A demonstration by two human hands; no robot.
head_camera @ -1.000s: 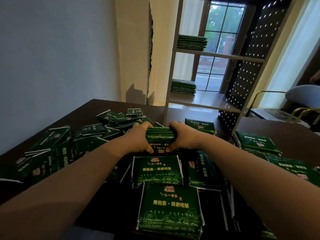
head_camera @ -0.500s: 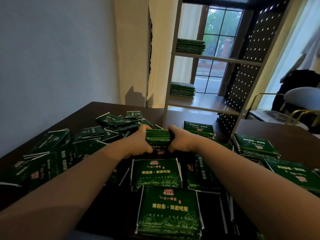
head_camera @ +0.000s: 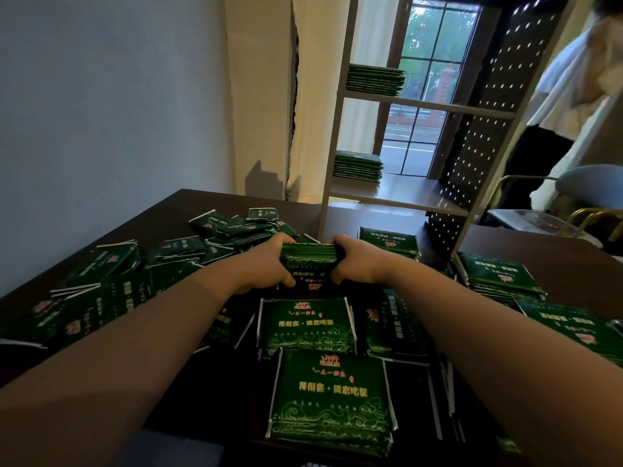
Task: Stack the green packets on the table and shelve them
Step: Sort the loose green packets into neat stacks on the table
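Note:
A stack of green packets [head_camera: 308, 261] is held above the dark table [head_camera: 175, 210] between both hands. My left hand [head_camera: 266, 264] grips its left end and my right hand [head_camera: 357, 261] grips its right end, fingers curled round the edges. Loose green packets [head_camera: 101, 264] lie scattered over the left of the table. Neat piles sit in front of me [head_camera: 332, 396] and at the right [head_camera: 499, 274]. The white shelf unit [head_camera: 404, 197] behind the table carries one packet pile on its upper board [head_camera: 374, 79] and another on the lower board [head_camera: 357, 165].
A black pegboard panel [head_camera: 478, 143] forms the shelf's right side. A person in a white top [head_camera: 573, 96] stands at the far right near a gold-framed chair [head_camera: 586, 193]. A window is behind the shelf, a blue wall to the left.
The view has tilted up a little and the held stack sits slightly lower in it. A person has come into view at the far right.

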